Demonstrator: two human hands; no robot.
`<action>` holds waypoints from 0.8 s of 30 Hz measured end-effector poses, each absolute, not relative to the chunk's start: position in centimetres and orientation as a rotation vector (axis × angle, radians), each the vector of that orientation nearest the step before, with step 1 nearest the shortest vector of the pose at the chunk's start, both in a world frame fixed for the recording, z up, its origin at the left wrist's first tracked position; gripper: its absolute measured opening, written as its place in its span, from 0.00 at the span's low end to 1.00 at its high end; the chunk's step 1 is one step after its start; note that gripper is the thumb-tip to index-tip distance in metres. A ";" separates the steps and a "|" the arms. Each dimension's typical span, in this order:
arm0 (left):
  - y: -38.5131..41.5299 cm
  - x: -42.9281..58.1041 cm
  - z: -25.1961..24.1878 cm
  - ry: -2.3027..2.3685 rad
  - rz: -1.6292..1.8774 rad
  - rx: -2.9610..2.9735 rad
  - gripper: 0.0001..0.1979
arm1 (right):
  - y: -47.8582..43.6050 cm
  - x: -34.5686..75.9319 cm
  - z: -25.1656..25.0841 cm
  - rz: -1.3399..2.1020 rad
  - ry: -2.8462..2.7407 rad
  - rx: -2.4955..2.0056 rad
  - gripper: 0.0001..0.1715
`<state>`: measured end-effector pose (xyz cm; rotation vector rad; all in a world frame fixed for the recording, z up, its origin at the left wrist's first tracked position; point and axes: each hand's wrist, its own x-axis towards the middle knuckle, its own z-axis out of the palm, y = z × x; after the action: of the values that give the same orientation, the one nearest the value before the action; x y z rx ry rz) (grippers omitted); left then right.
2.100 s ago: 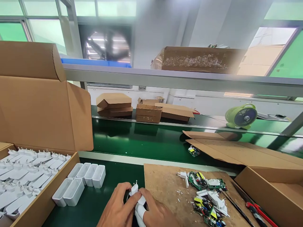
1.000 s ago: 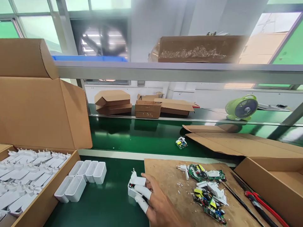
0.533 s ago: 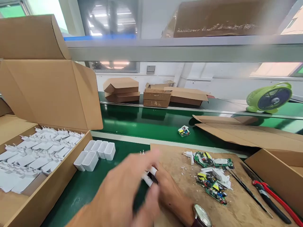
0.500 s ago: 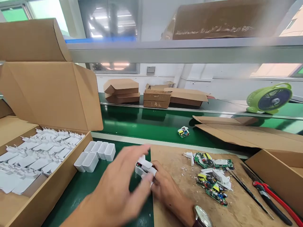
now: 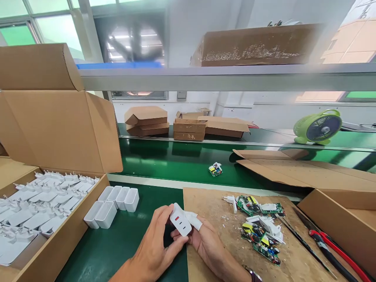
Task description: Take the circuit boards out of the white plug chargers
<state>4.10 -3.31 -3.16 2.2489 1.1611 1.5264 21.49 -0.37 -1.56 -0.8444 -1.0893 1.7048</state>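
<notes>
A white USB charger is held between both hands, its face with the red and dark port openings turned up toward me. My left hand grips it, fingers at the upper left edge and thumb at the lower corner. From the other side, my right hand is closed around it, with white wrapping on one finger; part of its grip is hidden behind the charger. Open white plastic cases stand to the left. Circuit boards with white plastic pieces lie on the brown board at right.
A cardboard box of white plug chargers stands at far left. Tweezers and red-and-black-handled pliers lie near an open carton at right. A single circuit board rests on the green surface behind; a green fan stands farther back.
My left hand has moved from above the charger down to its side and now grips it. The charger has turned so its port face shows. The view has tilted up slightly.
</notes>
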 end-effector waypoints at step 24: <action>-2.8 3.1 -7.1 1.292 1.377 2.270 0.17 | -2.5 22.7 -2.5 0.574 -2.120 -1.083 0.13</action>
<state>3.08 -2.84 -7.07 2.2704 1.2916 1.3769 22.70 -2.50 -2.53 -1.0833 -2.1197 0.5741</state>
